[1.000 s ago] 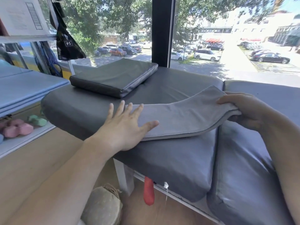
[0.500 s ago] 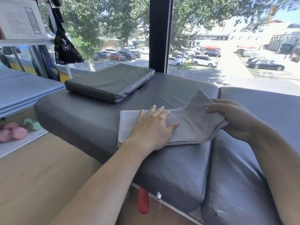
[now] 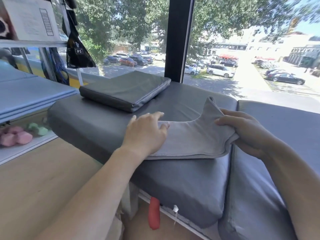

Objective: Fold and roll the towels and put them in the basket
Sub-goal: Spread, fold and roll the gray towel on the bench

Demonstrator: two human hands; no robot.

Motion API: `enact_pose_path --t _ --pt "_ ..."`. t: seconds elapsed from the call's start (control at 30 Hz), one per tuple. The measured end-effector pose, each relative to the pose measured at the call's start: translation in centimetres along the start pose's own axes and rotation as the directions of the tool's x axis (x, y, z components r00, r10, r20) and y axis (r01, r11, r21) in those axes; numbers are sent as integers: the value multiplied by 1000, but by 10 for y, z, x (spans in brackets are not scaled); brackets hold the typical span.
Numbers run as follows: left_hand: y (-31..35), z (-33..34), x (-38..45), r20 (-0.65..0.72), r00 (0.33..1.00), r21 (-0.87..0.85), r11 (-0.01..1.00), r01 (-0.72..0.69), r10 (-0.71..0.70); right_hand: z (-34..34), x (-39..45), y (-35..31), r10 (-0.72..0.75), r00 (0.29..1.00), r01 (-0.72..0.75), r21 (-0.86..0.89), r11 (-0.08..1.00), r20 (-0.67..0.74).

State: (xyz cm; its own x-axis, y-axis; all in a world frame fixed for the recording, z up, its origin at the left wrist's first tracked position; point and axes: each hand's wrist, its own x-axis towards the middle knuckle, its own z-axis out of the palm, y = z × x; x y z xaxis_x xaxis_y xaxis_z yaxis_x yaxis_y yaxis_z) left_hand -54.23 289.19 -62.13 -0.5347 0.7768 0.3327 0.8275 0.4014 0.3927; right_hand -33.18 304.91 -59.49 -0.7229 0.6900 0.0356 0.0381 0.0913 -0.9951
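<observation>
A folded grey towel (image 3: 192,139) lies on the dark grey bench cushion (image 3: 97,125) near its front right edge. My left hand (image 3: 146,134) rests flat on the towel's left end with fingers straight. My right hand (image 3: 245,130) grips the towel's right end, thumb on top and fingers curled underneath, lifting it so one corner stands up. No basket is in view.
A flat dark grey pad (image 3: 126,90) lies at the back left of the bench. A second cushion (image 3: 285,135) adjoins on the right. A shelf on the left holds pink dumbbells (image 3: 15,137) and green dumbbells (image 3: 37,129). A window pillar (image 3: 178,38) rises behind.
My left hand slid right along the towel and now covers its left end. My right hand brought the right end leftward, so the towel bunched shorter and its corner rose.
</observation>
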Motion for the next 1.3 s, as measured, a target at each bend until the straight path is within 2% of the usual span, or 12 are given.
enact_pose_path --t 0.07,0.17,0.23,0.33,0.47,0.67,0.87,1.3 --pt "-24 -2 -9 53 999 147 989 -15 7 10 -2 -6 -28 1000 28 -52 998 1" --pt "-47 1 -22 198 977 78 992 -96 79 27 0 -14 -59 998 55 -218 974 -13" --pt "-56 -3 -28 202 974 77 989 -124 106 39 3 -22 -41 999 39 -291 956 0" --pt "-65 -11 -33 190 980 124 988 -91 67 58 10 -36 2 1000 -2 -384 923 -2" --pt "-74 -15 -35 278 960 76 995 -58 34 93 22 -44 48 998 -58 -503 862 -33" --pt "-77 -13 -38 280 959 40 997 -63 49 148 30 -39 69 996 -90 -638 765 -58" --pt "-86 -9 -42 249 965 27 995 -94 84 183 34 -29 61 997 -82 -815 574 -57" --pt "-87 -18 -46 290 949 -39 992 -116 123 200 34 -19 33 999 21 -931 364 36"
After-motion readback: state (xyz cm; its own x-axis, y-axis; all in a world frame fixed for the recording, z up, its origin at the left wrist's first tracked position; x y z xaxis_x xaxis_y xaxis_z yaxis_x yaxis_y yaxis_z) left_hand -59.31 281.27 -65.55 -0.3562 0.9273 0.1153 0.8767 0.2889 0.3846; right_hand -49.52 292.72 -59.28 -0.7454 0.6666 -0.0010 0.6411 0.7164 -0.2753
